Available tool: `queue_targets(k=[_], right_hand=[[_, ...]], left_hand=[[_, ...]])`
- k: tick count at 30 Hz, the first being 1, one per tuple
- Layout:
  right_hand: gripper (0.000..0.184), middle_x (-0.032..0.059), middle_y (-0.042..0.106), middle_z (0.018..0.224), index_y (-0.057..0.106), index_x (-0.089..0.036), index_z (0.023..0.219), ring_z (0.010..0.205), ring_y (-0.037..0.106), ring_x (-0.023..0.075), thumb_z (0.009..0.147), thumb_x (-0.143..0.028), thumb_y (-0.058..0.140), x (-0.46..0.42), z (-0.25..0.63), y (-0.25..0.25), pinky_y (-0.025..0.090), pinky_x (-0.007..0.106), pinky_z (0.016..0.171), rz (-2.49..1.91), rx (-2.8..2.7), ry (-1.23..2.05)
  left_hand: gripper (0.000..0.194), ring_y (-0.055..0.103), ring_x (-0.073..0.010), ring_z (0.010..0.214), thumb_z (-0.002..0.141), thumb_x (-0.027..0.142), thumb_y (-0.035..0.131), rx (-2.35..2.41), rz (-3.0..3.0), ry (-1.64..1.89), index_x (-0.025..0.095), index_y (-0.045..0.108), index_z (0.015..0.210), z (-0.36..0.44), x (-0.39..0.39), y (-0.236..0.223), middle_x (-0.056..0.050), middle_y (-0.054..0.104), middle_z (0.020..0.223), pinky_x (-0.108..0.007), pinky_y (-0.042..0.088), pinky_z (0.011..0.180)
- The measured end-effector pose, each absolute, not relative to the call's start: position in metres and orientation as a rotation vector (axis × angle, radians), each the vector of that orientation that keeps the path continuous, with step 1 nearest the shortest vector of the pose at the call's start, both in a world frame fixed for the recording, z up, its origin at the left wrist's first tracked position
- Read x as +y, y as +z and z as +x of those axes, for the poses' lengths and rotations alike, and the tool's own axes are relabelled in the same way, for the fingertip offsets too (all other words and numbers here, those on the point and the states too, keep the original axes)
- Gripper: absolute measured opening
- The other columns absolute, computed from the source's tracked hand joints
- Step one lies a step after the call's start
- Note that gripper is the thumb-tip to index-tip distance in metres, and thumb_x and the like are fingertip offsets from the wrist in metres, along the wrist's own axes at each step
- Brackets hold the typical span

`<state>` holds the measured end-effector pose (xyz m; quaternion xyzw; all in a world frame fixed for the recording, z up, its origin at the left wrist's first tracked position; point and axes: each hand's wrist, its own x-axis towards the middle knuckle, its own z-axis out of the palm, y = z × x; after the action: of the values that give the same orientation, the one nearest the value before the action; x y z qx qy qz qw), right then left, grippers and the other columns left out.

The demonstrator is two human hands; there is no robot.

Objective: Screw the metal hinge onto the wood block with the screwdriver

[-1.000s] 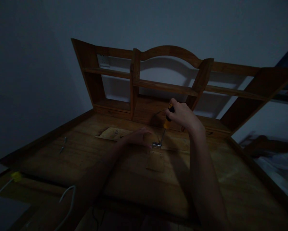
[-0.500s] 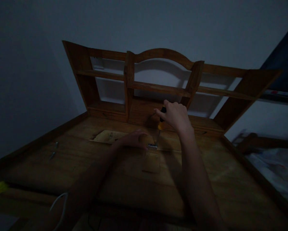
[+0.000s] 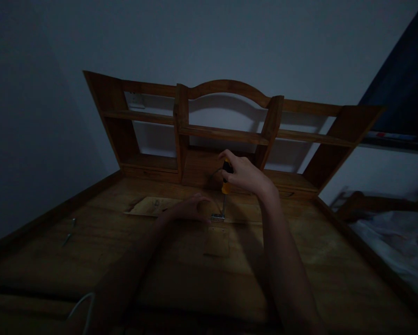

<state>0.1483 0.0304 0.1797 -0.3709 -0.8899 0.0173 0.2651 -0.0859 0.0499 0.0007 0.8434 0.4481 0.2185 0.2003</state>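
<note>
A yellow-and-black screwdriver stands nearly upright in my right hand, its fingers wrapped round the handle. The shaft runs down to a small metal hinge, with the tip at the hinge's right end. My left hand curves in from the left, thumb and fingers closing at the hinge's left end. Dim light makes its exact fingertip contact hard to see. Under the hinge a small wooden piece lies toward me. A longer thin board reaches out to the left beneath my left hand.
All this lies on a wooden desk top. A wooden shelf unit rises along its back edge. Two small metal pieces lie at the left. Beyond the right edge is a pale bundle.
The whole view has shifted slightly. The screwdriver remains on the hinge, while my right hand has turned on the handle and its fingers have shifted. My left hand stays beside the hinge.
</note>
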Motion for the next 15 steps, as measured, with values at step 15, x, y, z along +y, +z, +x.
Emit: queue_targets(k=[15], right_hand=[[0.035, 0.0101, 0.068, 0.095, 0.054, -0.019, 0.116, 0.086, 0.062, 0.0249, 0.090, -0.042, 0.045, 0.020, 0.131, 0.178, 0.040, 0.034, 0.075, -1.277, -2.365, -0.261]], left_hand=[[0.085, 0.051, -0.0304, 0.119, 0.058, 0.065, 0.077, 1.277, 2.360, 0.555, 0.030, 0.052, 0.132, -0.085, 0.049, 0.004, -0.006, 0.053, 0.130, -0.043, 0.042, 0.103]])
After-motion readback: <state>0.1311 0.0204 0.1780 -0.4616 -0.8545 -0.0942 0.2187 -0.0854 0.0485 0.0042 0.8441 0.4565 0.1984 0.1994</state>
